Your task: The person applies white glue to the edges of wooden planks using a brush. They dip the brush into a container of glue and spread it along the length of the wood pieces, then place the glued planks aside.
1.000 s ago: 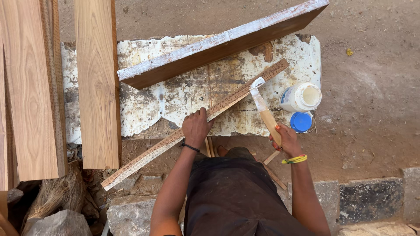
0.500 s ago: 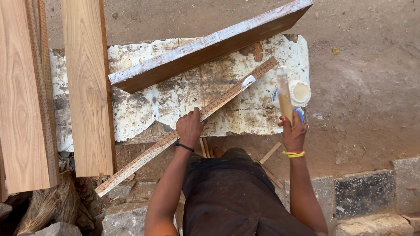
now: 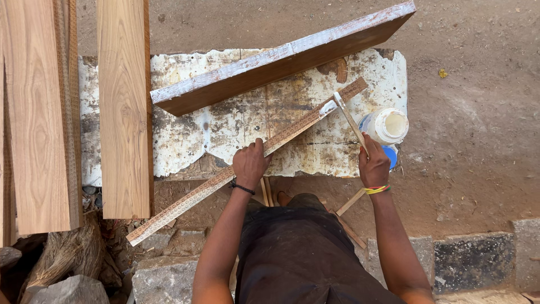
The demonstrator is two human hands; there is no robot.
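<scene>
My left hand [image 3: 250, 164] presses down on a long thin wooden strip [image 3: 191, 193] that lies diagonally across a stained white board [image 3: 236, 124]. My right hand [image 3: 372, 165] grips a flat wooden spreader [image 3: 349, 118]; its white-coated tip touches the strip near its upper right end, where a white smear of glue shows. An open white glue jar [image 3: 388, 125] stands just right of the spreader, with its blue lid [image 3: 391, 155] partly hidden behind my right hand.
A thick dark plank with a white-smeared edge [image 3: 281, 59] lies tilted above the strip. Two light wooden planks [image 3: 124, 107] [image 3: 36, 118] lie at the left. Wood offcuts [image 3: 351, 201], stones [image 3: 163, 278] and a kerb [image 3: 478, 253] lie near my body; bare dirt is at the right.
My right hand brought the spreader from over the glue jar back down to the strip's upper right end. My left hand stayed on the strip.
</scene>
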